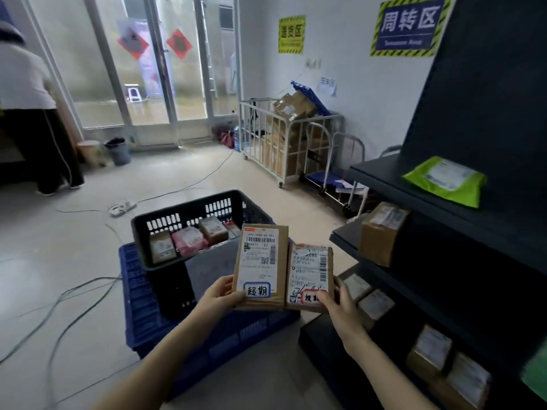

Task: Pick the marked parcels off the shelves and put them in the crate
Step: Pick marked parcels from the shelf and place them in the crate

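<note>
The larger marked parcel is gripped in the left hand and the smaller marked parcel in the right hand, side by side near the black crate, over whose rim both are best lowered flat, one at a time.

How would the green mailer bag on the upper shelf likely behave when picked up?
The green mailer looks like a flat, thin plastic bag, so it will probably sag when lifted and weigh little. Its glossy film may slip in a loose grip.
</note>
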{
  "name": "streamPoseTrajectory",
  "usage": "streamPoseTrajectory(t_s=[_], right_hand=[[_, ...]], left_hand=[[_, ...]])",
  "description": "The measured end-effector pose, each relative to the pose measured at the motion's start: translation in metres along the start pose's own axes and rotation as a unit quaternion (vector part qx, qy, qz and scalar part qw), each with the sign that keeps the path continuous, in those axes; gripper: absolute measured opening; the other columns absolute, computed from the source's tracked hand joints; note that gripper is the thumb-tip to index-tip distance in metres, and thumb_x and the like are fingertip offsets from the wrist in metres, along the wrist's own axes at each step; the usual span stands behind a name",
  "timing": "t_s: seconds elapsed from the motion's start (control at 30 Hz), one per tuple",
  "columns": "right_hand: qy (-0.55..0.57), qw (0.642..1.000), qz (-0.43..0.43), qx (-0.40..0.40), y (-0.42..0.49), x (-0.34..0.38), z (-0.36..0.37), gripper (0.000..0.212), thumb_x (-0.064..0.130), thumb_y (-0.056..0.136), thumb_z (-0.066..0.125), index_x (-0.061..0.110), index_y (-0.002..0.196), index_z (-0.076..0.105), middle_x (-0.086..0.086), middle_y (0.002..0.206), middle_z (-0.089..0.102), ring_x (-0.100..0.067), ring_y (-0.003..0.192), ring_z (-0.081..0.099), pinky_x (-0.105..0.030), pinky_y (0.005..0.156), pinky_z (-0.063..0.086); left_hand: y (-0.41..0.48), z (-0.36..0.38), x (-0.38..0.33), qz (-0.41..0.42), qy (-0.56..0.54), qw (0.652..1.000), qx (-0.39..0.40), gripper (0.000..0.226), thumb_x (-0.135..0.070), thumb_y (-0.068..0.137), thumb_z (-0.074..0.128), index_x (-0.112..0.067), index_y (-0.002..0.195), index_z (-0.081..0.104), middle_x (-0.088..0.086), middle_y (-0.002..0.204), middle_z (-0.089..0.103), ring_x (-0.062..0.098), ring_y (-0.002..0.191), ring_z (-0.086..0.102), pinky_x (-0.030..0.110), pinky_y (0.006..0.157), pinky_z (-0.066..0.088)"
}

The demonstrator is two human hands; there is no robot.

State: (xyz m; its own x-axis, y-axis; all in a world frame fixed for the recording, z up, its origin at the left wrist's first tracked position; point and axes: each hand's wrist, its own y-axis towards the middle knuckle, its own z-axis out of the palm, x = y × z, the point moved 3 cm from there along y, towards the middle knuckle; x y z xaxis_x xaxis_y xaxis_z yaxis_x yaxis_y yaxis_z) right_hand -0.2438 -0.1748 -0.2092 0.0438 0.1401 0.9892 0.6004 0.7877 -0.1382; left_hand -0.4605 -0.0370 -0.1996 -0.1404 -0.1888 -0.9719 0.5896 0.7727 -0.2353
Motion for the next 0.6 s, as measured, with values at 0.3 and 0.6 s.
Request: streamPoseTrajectory(t_s=[0.3, 0.6], right_hand=[[-0.021, 0.998, -0.004, 0.062, 0.052, 0.027, 0.12, 0.037, 0.022, 0.091, 0.057, 0.034, 0.122, 0.039, 0.005, 0.117, 0.057, -0.004, 0.1, 0.055, -0.019, 0.077, 0.045], [-0.036, 0.994, 0.002, 0.104, 0.106, 0.035, 0.173, 0.04, 0.022, 0.091, 0.057, 0.03, 0.127, 0.039, 0.007, 0.115, 0.057, 0.002, 0.097, 0.053, -0.015, 0.069, 0.043]], left_hand=[[0.021, -0.116, -0.018, -0.001, -0.021, 0.999, -0.048, 0.037, -0.013, 0.089, 0.061, -0.018, 0.123, 0.048, 0.004, 0.118, 0.063, 0.018, 0.111, 0.06, 0.028, 0.088, 0.05], [0.057, -0.167, -0.011, -0.016, -0.032, 0.995, -0.089, 0.035, -0.015, 0.088, 0.063, -0.021, 0.12, 0.049, 0.002, 0.118, 0.063, 0.019, 0.109, 0.061, 0.034, 0.092, 0.05]])
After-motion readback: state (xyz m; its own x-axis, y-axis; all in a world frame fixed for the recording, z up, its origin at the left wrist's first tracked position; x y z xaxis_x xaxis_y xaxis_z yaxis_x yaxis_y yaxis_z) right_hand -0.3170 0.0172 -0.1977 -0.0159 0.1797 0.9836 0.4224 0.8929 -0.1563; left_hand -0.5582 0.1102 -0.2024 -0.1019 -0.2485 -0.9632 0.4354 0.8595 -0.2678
